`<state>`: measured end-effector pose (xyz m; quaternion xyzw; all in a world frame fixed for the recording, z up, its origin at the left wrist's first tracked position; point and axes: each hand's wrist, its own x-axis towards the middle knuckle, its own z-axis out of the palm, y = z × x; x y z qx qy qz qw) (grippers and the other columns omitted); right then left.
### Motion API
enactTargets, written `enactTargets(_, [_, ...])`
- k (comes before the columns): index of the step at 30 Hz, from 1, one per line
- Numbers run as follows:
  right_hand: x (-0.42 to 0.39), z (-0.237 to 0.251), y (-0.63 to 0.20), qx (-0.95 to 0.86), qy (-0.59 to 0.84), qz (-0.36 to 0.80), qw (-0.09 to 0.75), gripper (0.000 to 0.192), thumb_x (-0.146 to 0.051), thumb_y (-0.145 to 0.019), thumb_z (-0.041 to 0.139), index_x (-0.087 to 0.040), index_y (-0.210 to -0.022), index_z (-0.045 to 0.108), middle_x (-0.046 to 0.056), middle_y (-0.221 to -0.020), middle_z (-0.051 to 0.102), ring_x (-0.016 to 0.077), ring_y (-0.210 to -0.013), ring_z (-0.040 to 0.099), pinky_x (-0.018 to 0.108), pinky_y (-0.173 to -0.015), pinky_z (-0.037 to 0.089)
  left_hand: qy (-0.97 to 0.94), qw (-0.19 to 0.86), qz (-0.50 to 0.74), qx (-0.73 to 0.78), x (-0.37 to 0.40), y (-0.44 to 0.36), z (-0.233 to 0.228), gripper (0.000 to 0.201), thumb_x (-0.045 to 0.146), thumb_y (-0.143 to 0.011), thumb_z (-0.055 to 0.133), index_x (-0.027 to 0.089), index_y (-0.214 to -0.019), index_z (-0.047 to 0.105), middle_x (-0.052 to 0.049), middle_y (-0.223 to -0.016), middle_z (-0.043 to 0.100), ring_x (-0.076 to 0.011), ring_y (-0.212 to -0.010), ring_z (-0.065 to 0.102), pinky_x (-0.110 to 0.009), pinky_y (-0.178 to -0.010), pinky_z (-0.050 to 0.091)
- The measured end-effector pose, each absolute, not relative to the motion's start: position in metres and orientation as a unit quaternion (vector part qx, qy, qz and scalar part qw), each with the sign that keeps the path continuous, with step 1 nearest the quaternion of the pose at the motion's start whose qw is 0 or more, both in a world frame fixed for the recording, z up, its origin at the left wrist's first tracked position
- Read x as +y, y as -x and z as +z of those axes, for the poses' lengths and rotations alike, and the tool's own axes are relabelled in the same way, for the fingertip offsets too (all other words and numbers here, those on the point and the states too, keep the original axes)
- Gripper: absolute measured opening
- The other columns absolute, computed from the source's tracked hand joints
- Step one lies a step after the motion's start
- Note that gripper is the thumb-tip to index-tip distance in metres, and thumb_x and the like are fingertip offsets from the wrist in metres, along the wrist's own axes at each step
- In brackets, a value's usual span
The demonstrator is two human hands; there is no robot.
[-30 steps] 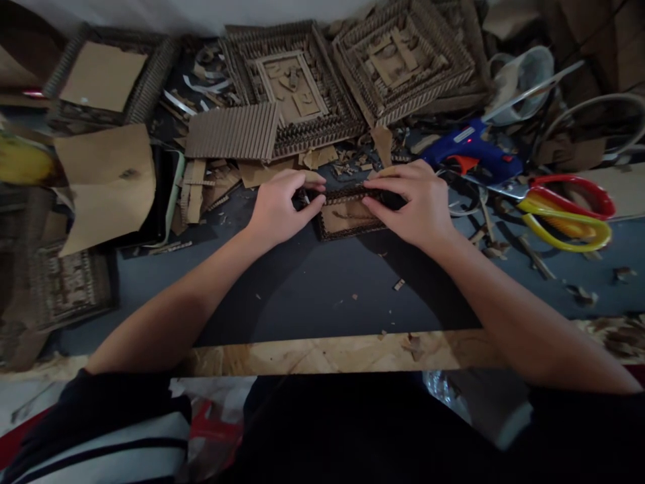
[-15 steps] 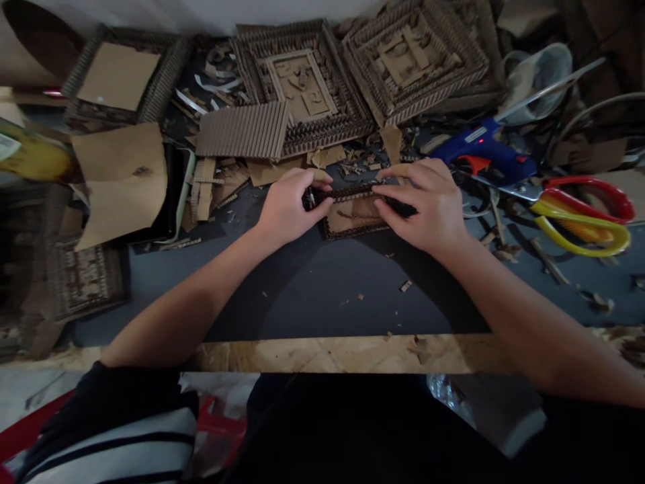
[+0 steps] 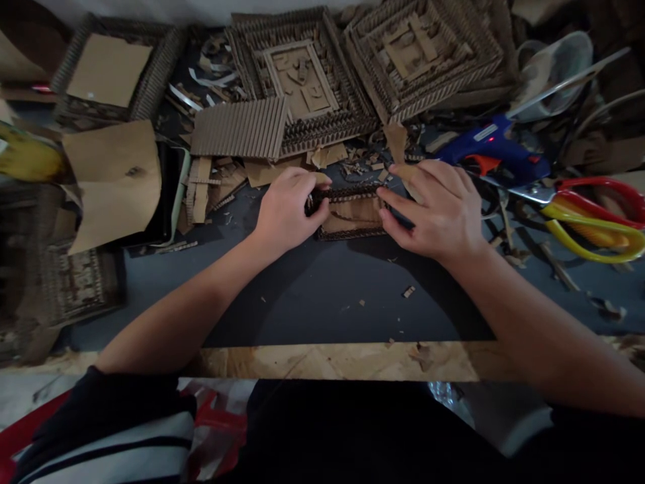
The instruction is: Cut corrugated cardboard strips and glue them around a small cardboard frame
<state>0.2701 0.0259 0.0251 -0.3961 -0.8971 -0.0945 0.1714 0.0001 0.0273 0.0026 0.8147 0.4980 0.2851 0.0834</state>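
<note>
A small cardboard frame (image 3: 349, 214) with corrugated strip edges lies flat on the dark mat (image 3: 322, 296). My left hand (image 3: 286, 208) pinches its left end, fingers curled on the far left corner. My right hand (image 3: 438, 210) holds the right end, with fingertips pressed on the right edge. Both hands cover the frame's short sides, so only its middle shows.
Two large layered cardboard frames (image 3: 297, 81) (image 3: 418, 50) lie at the back, with a corrugated sheet (image 3: 239, 128) and brown paper (image 3: 113, 178) to the left. A blue glue gun (image 3: 496, 151) and red-yellow scissors (image 3: 594, 215) sit right. Scraps litter the mat; the wooden edge (image 3: 332, 359) is nearest me.
The view has shifted slightly. My right hand slid a little to the right along the frame; my left hand stays gripping the left end.
</note>
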Motion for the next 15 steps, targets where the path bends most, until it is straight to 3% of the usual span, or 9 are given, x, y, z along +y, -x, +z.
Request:
enactTargets(10, [0.0283, 0.0212, -0.2665, -0.891, 0.415, -0.017, 0.182, 0.029, -0.047, -0.096, 0.058, -0.031, -0.113, 0.076, 0.006, -0.143, 0.067, 0.0364, -0.130, 0.060, 0.055, -0.100, 0.050, -0.823, 0.081, 0.278, 0.489, 0.0267, -0.0001, 0.0044, 0.019, 0.024, -0.093, 0.057, 0.023, -0.107, 0.069, -0.008, -0.106, 0.074, -0.0308, -0.119, 0.065, -0.051, -0.107, 0.055])
enactTargets(15, [0.0284, 0.0203, -0.2654, -0.884, 0.428, 0.008, 0.186, 0.032, -0.045, -0.096, 0.057, -0.032, -0.119, 0.075, 0.007, -0.141, 0.068, 0.0385, -0.131, 0.059, 0.061, -0.104, 0.049, -0.833, 0.091, 0.273, 0.472, 0.0270, -0.0010, 0.0096, 0.016, 0.031, -0.094, 0.061, 0.027, -0.107, 0.071, -0.007, -0.130, 0.070, -0.0341, -0.132, 0.058, -0.061, -0.116, 0.046])
